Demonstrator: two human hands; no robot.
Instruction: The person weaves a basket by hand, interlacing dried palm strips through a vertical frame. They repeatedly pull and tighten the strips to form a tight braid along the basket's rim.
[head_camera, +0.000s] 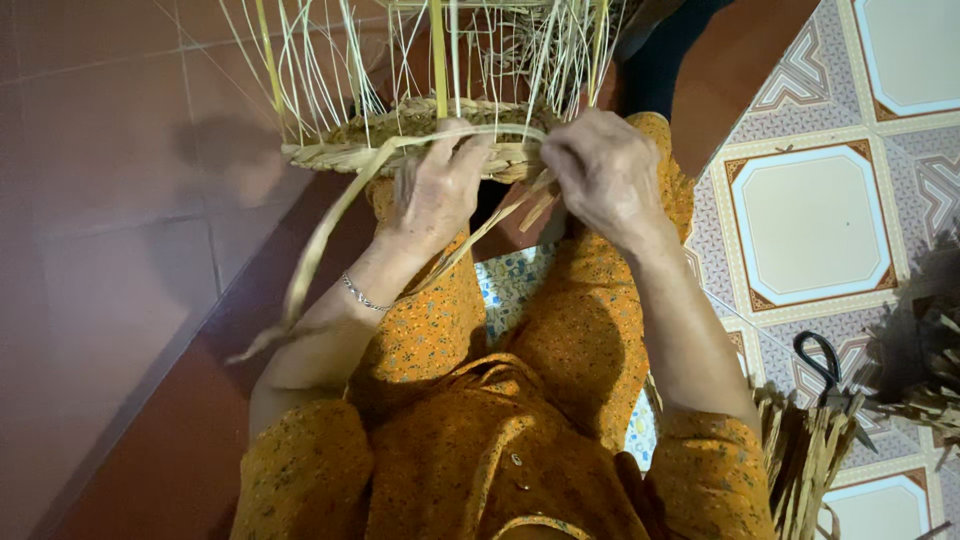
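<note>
Seen from above, over a lap in orange patterned cloth. Half-woven basket (420, 140) of pale straw resting on the knees, rim facing the wearer, many thin uprights (330, 60) fanning up and away out of the top of the view. Left hand (440, 190) laid against the near rim of the basket, fingers (455, 150) curled over the woven edge and closed on a flat, pale straw strand (330, 215), which bends across the rim in front of the knuckles and trails down and left past the forearm to a frayed end near the elbow. Thin silver bracelet (362, 296) around the left wrist. Right hand (605, 170) just beside the left, at the right end of the rim, fingers bent tight and pinched on short tan strand ends (535, 205) poking out below the rim; exact grip hidden under the knuckles. Hands close together, not quite touching. Between the knees, a blue and yellow flowered cushion (510, 280). Left of the lap, reddish-brown floor tiles (110, 200) with the shadow of the work on them. To the right, patterned floor tiles (810, 220) in cream, brown and grey. On those, near the right elbow, a bundle of dry straw (800, 460), with black-handled scissors (822, 362) lying just beside it.
</note>
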